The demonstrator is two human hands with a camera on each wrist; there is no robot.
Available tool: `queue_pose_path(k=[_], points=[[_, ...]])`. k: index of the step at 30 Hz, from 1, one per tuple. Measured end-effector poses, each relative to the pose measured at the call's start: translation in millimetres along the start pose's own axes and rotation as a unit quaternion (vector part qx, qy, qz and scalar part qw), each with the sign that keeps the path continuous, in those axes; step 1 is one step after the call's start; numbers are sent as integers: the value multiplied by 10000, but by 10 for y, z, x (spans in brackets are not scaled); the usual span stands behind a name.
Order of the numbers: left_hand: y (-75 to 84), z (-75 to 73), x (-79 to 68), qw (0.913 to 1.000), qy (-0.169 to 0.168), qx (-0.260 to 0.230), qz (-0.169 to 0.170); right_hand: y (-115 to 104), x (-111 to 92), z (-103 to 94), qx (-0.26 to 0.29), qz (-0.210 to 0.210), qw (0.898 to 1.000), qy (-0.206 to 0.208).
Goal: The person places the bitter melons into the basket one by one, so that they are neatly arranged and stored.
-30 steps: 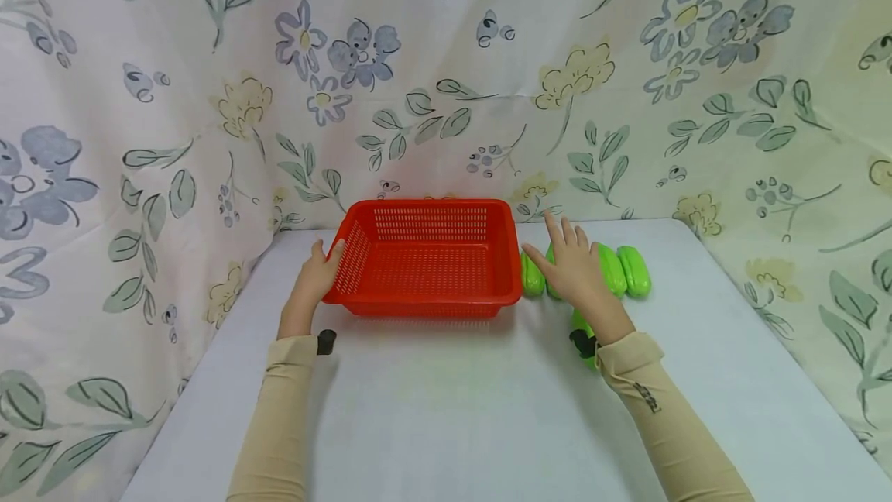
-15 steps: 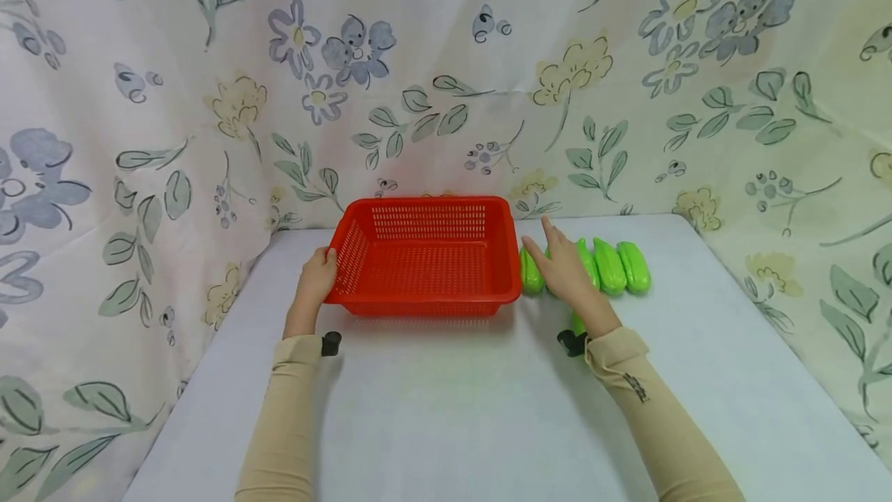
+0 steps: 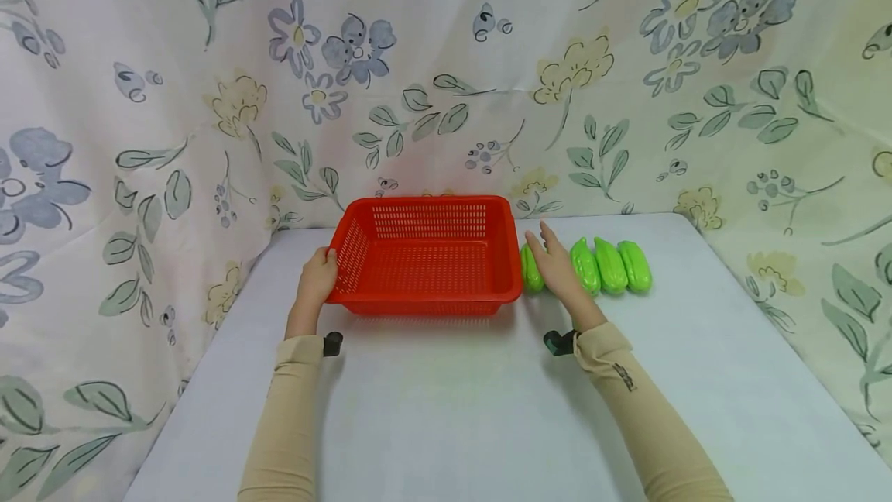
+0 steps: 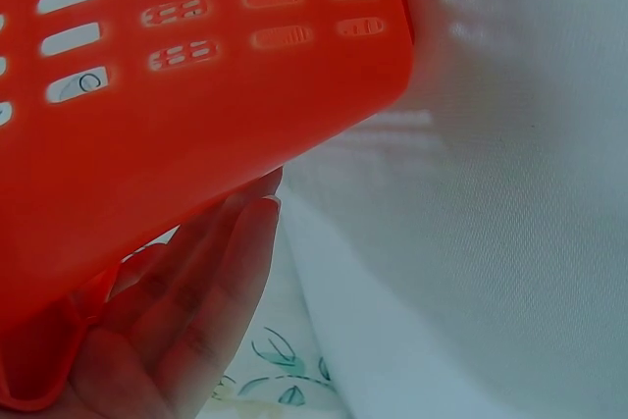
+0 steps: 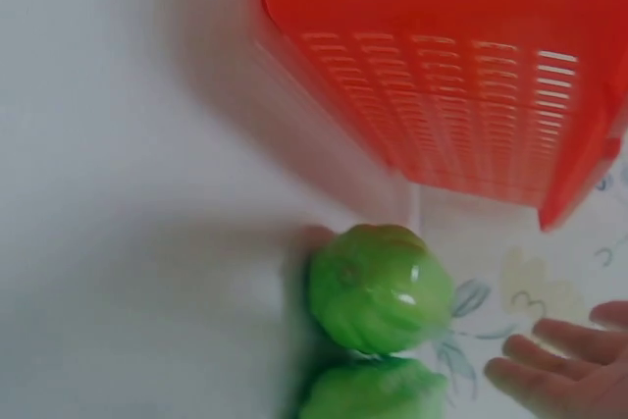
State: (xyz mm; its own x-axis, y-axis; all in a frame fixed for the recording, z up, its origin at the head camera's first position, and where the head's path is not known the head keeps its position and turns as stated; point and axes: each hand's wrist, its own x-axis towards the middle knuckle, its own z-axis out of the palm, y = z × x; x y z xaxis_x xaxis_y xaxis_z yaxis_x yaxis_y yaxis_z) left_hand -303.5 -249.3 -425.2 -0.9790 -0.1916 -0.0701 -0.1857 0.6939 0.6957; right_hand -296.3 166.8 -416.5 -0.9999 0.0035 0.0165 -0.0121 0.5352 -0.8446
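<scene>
- Floral-printed curtain (image 3: 446, 29) hangs behind the basket and to its left and right.
- White-covered table (image 3: 446, 409) spreads under and in front of the basket.
- Red slotted plastic basket (image 3: 428, 266), near the table's far edge, its long side facing the person. It should be light, stiff but slightly springy along the walls, smooth to the touch and hardly fragile. Its 2 short-end rims look the best hold, fingers under the lip and thumb above.
- Left hand (image 3: 317, 276) grips the basket's left rim, fingers curled beneath the lip.
- Right hand (image 3: 563, 273), just right of the basket and apart from it, has its fingers extended and holds nothing.
- Glossy green model vegetables (image 3: 611, 268), at least 4 visible, lie in a row right of the basket; probably light and a little slippery. Their exact kind I cannot tell.
</scene>
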Motion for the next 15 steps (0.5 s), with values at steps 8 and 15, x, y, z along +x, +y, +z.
queue_pose_path(k=[8,15], points=[[7,3,-9,10000,43,-22,-26,124,102,113,92,-131,9992,359],[19,9,-11,9999,44,-69,-67,210,124,182,265,-62,9991,320]])
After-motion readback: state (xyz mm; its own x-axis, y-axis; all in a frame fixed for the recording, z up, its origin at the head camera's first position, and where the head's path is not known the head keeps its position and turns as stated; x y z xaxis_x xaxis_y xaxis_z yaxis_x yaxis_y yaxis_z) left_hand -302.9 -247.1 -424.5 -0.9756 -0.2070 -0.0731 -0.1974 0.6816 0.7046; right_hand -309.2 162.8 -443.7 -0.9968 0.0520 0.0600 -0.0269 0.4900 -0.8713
